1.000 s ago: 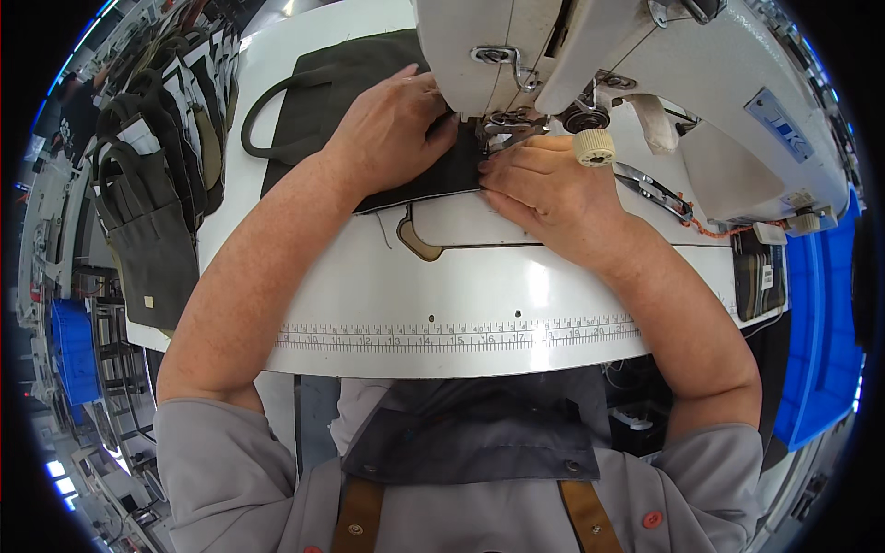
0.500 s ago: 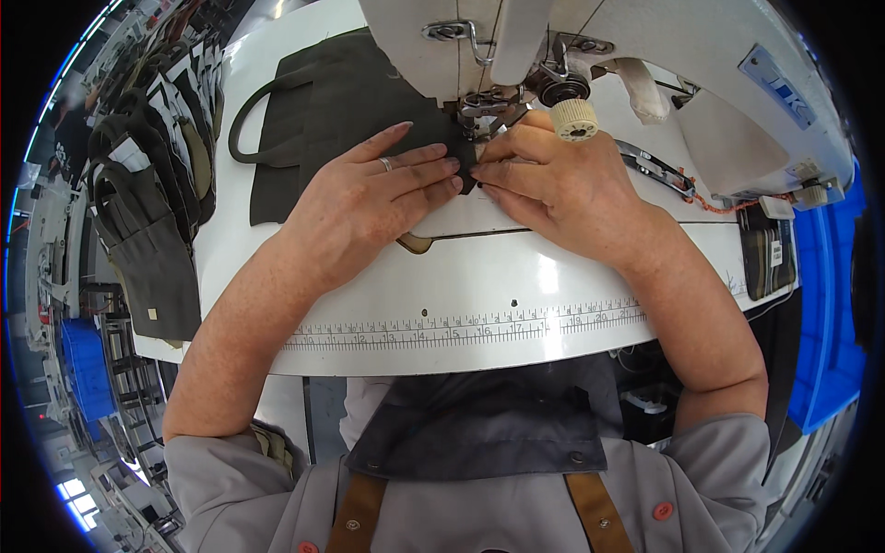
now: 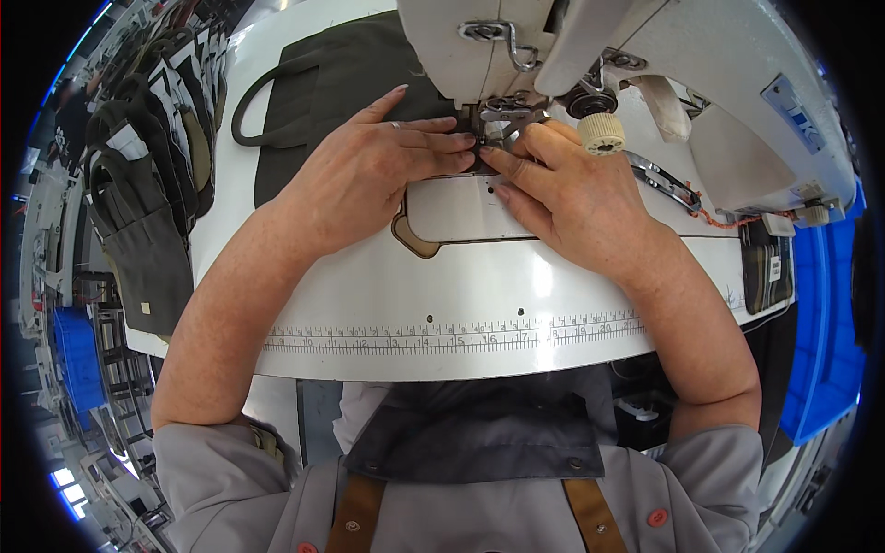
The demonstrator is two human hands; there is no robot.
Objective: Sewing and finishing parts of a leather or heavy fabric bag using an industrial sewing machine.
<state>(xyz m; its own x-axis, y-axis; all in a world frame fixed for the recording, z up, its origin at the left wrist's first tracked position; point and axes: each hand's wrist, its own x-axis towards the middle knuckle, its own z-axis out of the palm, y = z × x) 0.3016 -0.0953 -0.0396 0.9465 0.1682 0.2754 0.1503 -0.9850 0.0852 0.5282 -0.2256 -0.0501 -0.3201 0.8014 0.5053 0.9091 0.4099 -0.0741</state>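
Observation:
A dark grey-green fabric piece [image 3: 369, 74] with a strap loop [image 3: 247, 111] on its left side lies on the white sewing table. Its near right corner is under the presser foot [image 3: 481, 124] of a sewing machine. My left hand [image 3: 369, 166] rests palm down across the fabric, fingers stretched toward the foot. Close by on the right, my right hand [image 3: 572, 189] has its index fingertip against the fabric edge at the foot. Its thumb is apart, over the bed plate. The other fingers of that hand bend beside the metal parts, partly hidden.
The white machine head [image 3: 701, 55] overhangs the upper right, with a cream knob [image 3: 602, 134]. Stacked dark fabric pieces with straps [image 3: 147, 230] hang at the table's left. A printed ruler [image 3: 461, 341] runs along the near edge. Blue bins [image 3: 816, 341] stand right.
The fabric has moved away from me under the foot, uncovering more bed plate and the cutout. Both hands went forward with it, and my right thumb has separated from the index finger.

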